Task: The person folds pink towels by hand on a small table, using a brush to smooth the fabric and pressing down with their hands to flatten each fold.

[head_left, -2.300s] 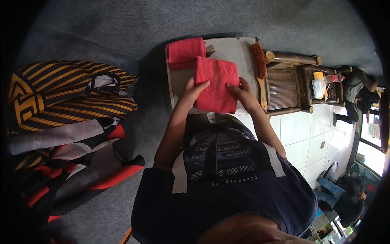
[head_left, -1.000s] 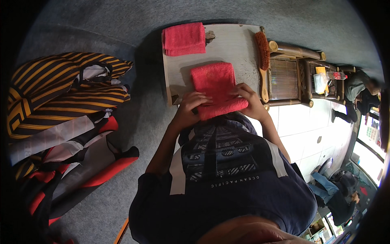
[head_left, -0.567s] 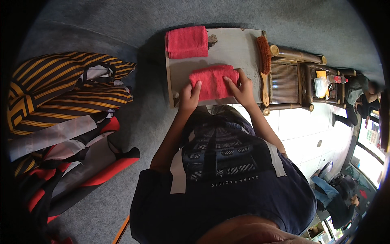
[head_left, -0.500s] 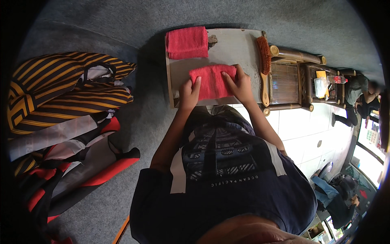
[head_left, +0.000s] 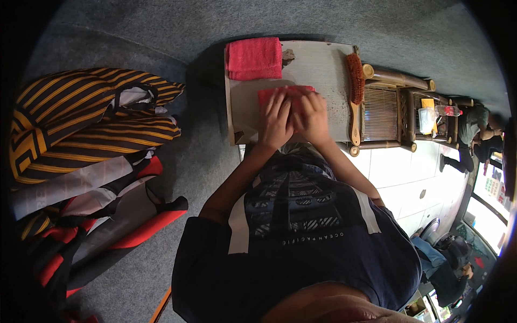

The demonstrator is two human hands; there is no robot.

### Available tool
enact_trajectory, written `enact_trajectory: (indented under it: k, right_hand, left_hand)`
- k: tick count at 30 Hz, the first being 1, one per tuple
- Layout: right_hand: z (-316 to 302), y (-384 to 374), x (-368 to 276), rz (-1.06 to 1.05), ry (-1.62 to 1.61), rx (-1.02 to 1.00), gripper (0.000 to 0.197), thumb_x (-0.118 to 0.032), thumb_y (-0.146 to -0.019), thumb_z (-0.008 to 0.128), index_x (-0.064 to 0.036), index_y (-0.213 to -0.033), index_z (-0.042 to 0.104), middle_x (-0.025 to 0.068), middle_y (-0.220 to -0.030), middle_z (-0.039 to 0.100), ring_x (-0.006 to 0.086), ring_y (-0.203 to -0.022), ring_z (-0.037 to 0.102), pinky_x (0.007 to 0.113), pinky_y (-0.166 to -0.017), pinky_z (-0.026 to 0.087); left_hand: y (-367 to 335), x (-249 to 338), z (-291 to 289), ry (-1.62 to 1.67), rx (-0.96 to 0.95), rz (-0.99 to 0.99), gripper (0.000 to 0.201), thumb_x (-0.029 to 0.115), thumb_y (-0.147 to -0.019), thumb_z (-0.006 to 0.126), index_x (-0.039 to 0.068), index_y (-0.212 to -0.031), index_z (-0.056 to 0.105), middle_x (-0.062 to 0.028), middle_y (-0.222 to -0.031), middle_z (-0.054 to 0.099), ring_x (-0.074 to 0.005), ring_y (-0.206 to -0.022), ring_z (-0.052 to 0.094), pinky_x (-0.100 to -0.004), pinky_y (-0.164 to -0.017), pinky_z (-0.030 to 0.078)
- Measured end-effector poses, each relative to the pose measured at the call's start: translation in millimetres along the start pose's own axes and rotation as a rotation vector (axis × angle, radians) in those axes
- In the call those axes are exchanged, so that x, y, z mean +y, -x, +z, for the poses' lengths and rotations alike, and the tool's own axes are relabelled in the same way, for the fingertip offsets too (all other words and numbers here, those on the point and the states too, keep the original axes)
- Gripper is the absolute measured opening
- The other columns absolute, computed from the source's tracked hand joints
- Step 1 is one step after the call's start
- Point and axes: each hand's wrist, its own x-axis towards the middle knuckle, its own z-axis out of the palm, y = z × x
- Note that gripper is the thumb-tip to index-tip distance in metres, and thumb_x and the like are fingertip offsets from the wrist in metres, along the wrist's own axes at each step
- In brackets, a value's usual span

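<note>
My left hand (head_left: 276, 123) and my right hand (head_left: 312, 117) lie side by side, fingers stretched out, on top of a folded red towel (head_left: 263, 97). They cover most of it, leaving its far edge and a left strip showing. The towel is on the near part of a worn, pale tabletop (head_left: 318, 62). A second folded red towel (head_left: 254, 59) sits at the table's far left corner, apart from both hands. Along the right edge rests a wooden-handled brush (head_left: 355, 81) with reddish-brown bristles.
Bamboo furniture (head_left: 379, 110) adjoins the table on the right, with a bottle (head_left: 449, 110) farther along. Striped black-and-yellow fabric (head_left: 91, 102) and red-black garments (head_left: 124, 237) lie at left. Other people (head_left: 476, 124) are at the far right. Grey carpet (head_left: 207, 161) surrounds the table.
Both hands were gripping the towel's sides with thumbs on top. Now they have come together and lie flat over it, and the towel is down on the table.
</note>
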Motion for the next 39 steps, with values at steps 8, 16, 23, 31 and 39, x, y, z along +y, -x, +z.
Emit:
enact_trajectory:
  k: [8,16,23,31,39]
  right_hand:
    - [34,10,21,0.177,0.189,-0.066,0.044,-0.018,-0.084,0.055,-0.0158,-0.128,0.057,0.0114,-0.134,0.051,0.0299,-0.114,0.051,0.046,-0.089,0.037]
    - [38,11,32,0.199,0.086,0.044,0.041,-0.026,-0.082,0.061,-0.012,-0.121,0.061,0.0193,-0.126,0.051,0.0385,-0.114,0.045,0.049,-0.099,0.034]
    - [35,8,32,0.222,0.033,0.015,0.042,-0.025,-0.081,0.062,-0.0105,-0.12,0.061,0.0199,-0.122,0.051,0.0366,-0.111,0.046,0.045,-0.098,0.036]
    - [8,27,35,0.352,-0.035,-0.026,0.069,-0.032,-0.085,0.066,0.0012,-0.137,0.036,0.0219,-0.123,0.045,0.0396,-0.112,0.044,0.047,-0.099,0.035]
    - [-8,43,38,0.587,-0.364,-0.265,0.067,-0.036,-0.087,0.066,0.0067,-0.131,0.039,0.0227,-0.114,0.055,0.0322,-0.105,0.057,0.039,-0.092,0.046]
  left_hand:
    - [-1,-16,18,-0.158,-0.116,-0.07,0.048,0.023,-0.089,0.049,0.006,-0.134,0.049,-0.0167,-0.144,0.041,-0.0363,-0.135,0.034,-0.0513,-0.111,0.025]
    - [0,-29,22,-0.065,-0.035,-0.159,0.045,0.018,-0.09,0.046,0.007,-0.133,0.049,-0.0179,-0.14,0.045,-0.0388,-0.13,0.039,-0.0508,-0.109,0.027]
    - [-5,-29,19,0.008,0.04,-0.181,0.047,0.016,-0.087,0.054,0.002,-0.131,0.046,-0.0225,-0.135,0.044,-0.0425,-0.123,0.042,-0.0505,-0.106,0.03]
    - [26,-35,-3,0.062,0.104,-0.472,0.059,0.027,-0.081,0.07,-0.005,-0.123,0.044,-0.0269,-0.121,0.045,-0.0429,-0.111,0.046,-0.0488,-0.094,0.038]
    - [35,-36,-10,0.274,-0.257,-0.624,0.043,0.028,-0.088,0.067,-0.002,-0.115,0.052,-0.0181,-0.112,0.06,-0.0262,-0.1,0.061,-0.0354,-0.082,0.047]
